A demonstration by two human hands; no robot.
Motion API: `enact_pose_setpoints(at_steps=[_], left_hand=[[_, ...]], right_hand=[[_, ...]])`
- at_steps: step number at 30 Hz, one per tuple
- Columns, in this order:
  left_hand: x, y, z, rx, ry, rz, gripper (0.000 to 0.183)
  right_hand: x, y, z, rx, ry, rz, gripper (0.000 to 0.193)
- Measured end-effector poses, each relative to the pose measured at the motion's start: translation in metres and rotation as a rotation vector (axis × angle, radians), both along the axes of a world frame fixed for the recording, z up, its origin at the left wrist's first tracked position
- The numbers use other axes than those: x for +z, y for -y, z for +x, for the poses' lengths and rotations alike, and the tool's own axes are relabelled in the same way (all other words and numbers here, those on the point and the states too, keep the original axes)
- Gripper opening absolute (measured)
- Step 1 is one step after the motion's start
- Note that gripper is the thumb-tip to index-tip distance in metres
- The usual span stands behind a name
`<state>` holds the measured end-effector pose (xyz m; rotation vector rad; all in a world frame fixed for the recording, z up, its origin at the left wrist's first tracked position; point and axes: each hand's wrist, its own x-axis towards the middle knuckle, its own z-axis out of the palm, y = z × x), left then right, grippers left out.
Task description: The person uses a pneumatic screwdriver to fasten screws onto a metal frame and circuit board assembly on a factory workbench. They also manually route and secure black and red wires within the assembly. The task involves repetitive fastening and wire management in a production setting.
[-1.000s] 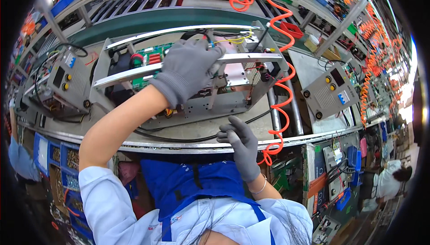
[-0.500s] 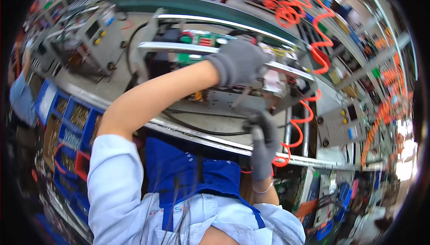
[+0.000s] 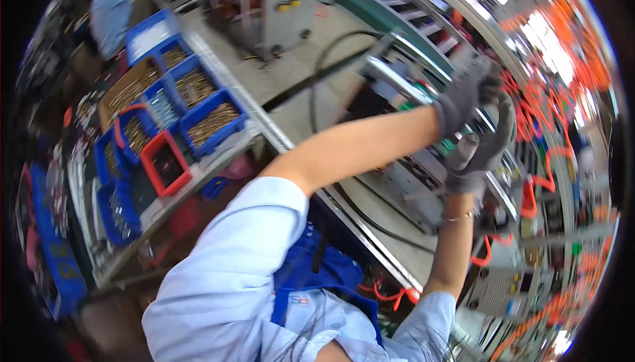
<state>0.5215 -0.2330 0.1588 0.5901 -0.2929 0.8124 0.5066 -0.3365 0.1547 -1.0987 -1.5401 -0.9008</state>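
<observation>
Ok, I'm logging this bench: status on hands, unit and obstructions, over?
Left hand and right hand close together, hiding part of the open metal chassis. Grip blurred, can't tell. Orange coiled hose to their right.

- An assembly workshop in a factory, by the look of it.
- Open metal chassis [image 3: 397, 195] with green circuit parts, on a long tabletop [image 3: 297, 64].
- Blue bins [image 3: 221, 142] full of small metal parts.
- Coiled orange hoses [image 3: 528, 202].
- Roller conveyor [image 3: 428, 29] behind.
- Co-worker [image 3: 111, 17] in light blue farther along.

Parts bins [image 3: 223, 138] lie left of the chassis [image 3: 403, 187].
</observation>
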Motion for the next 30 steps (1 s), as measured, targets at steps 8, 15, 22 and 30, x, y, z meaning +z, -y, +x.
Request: enact_pose_setpoints(at_steps=[8,15,22,30], left_hand=[[-0.001,-0.025,-0.247,1.332,-0.186,1.046,0.050],[-0.112,-0.175,-0.456,0.909,-2.087,1.259,0.034],[-0.177,-0.218,-0.472,0.629,-2.291,1.487,0.047],[-0.158,-0.238,-0.489,0.655,-2.088,1.344,0.023]], right_hand=[[0.013,-0.014,-0.021,-0.563,0.513,-0.511,0.059],[0.019,-0.044,-0.059,-0.347,0.489,-0.651,0.064],[0.014,-0.048,-0.044,-0.032,0.014,-0.498,0.063],[0.011,-0.049,-0.039,-0.022,-0.150,-0.465,0.057]])
